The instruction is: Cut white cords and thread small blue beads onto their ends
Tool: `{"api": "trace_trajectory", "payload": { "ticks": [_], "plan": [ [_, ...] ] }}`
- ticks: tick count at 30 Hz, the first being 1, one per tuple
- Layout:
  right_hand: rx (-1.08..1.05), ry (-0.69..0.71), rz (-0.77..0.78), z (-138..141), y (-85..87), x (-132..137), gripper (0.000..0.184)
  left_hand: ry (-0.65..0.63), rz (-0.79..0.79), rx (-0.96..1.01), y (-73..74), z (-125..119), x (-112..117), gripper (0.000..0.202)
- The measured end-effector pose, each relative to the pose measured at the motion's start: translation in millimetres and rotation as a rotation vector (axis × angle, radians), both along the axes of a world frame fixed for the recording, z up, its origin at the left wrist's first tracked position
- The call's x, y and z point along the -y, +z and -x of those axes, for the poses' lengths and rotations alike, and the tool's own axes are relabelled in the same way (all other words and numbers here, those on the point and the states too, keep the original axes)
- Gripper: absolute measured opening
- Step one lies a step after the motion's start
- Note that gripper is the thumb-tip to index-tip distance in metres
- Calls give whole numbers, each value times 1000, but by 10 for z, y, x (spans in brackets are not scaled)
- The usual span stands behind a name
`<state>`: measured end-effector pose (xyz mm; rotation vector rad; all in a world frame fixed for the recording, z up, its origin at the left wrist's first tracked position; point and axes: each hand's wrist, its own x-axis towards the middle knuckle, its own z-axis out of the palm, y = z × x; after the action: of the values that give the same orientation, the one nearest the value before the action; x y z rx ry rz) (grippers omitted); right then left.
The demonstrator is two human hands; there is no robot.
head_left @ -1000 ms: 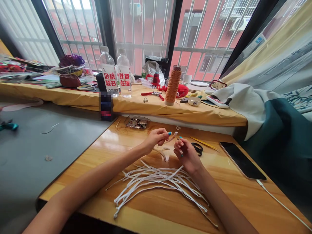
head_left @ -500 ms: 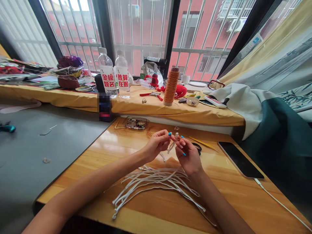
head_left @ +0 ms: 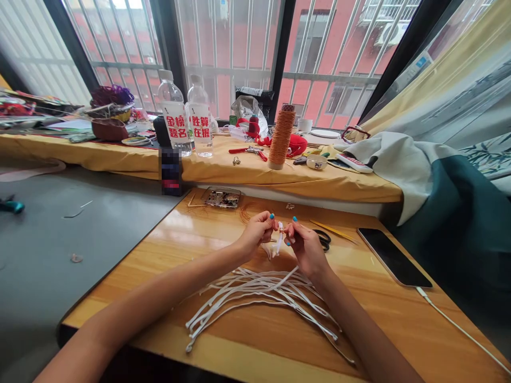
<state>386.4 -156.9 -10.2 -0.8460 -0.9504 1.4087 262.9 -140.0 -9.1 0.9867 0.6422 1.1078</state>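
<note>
My left hand (head_left: 257, 234) and my right hand (head_left: 305, 247) meet above the wooden table (head_left: 399, 324), fingertips almost touching. Both pinch a short white strip (head_left: 279, 239) that stands nearly upright between them. Below my hands lies a loose pile of several long white strips (head_left: 255, 300), fanned out toward the table's front edge. Black scissors (head_left: 323, 240) lie just right of my right hand, partly hidden by it.
A phone (head_left: 393, 256) with a white cable (head_left: 459, 330) lies at the right. A small clear tray (head_left: 221, 197) sits at the table's back. On the yellow-covered sill stand two water bottles (head_left: 186, 119), an orange thread spool (head_left: 280, 137) and red pliers (head_left: 249, 151).
My hands have come together: a second ago they were apart, with only the left holding the white strip. Now both pinch it and it stands upright.
</note>
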Motion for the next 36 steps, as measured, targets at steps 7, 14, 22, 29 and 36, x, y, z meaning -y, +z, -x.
{"api": "trace_trajectory", "payload": {
  "ticks": [7, 14, 22, 29, 36],
  "plan": [
    [6, -33, 10, -1, -27, -4, 37, -2, 16, -6, -14, -16, -6, 30],
    [153, 138, -105, -73, 52, 18, 39, -122, -88, -146, 49, 97, -77, 30],
    [159, 266, -154, -86, 113, 62, 41, -348, -124, -518, 141, 206, -116, 31],
    [224, 291, -125, -113, 156, 77, 28, -388, -207, -491, 92, 239, -162, 28],
    [263, 158, -103, -188, 85, -30, 20, -406, -186, -371, 1, 241, -234, 28]
  ]
}}
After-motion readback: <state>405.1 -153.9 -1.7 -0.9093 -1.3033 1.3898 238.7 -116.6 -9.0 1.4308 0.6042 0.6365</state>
